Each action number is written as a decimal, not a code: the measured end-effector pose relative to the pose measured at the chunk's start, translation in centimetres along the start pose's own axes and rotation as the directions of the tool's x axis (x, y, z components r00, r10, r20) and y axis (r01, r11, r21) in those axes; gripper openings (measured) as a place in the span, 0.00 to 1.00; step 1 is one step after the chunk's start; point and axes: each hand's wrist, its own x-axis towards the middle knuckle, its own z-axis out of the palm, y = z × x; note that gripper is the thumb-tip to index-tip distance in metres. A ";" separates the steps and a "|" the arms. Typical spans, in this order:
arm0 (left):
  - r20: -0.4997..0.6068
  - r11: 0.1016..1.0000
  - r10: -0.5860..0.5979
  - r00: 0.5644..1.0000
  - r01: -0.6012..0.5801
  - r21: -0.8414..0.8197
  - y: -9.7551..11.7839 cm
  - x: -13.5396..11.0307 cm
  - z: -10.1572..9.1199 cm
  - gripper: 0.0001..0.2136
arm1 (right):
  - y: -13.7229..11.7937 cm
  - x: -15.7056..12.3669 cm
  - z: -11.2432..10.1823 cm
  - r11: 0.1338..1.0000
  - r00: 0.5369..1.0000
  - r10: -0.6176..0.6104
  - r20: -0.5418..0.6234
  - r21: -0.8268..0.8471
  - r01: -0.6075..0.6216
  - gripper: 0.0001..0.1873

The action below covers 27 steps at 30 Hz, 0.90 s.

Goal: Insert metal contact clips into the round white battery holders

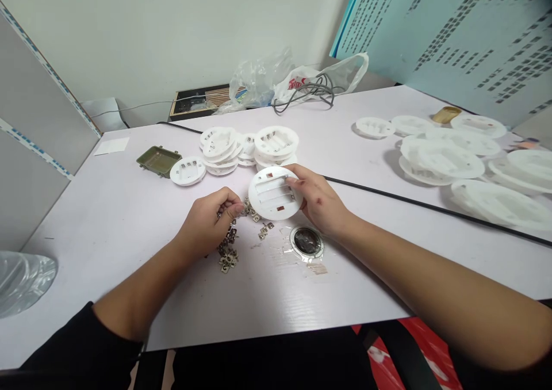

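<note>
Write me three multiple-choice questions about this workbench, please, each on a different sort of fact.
1. Where do the loose metal battery contacts lie?
A) Inside the box
B) On the tabletop beside the left hand
C) On the plastic bag

2. What colour is the small box?
A) Red
B) White
C) Olive green

3. How is the round white plastic battery holder placed?
A) Held at its rim by the right hand
B) Stacked among others
C) Inside the box

Answers:
1. B, the contacts are scattered there.
2. C, its walls show olive green.
3. A, fingers grip its edge.
</note>
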 end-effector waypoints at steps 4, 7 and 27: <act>-0.033 0.998 -0.038 0.999 0.036 -0.059 -0.1 -0.1 -0.1 0.09 | -0.4 -0.3 0.0 0.964 0.995 -0.096 -0.014 -0.251 0.089 0.16; -0.050 0.996 -0.039 0.998 0.035 -0.078 -0.1 -0.1 0.0 0.07 | -0.3 -0.5 0.1 0.949 0.994 -0.106 0.010 -0.296 0.104 0.21; -0.083 0.833 0.532 0.843 -0.503 0.229 -0.4 -0.3 0.1 0.11 | 0.3 -0.6 0.7 0.957 0.940 -0.139 0.311 -0.203 0.208 0.05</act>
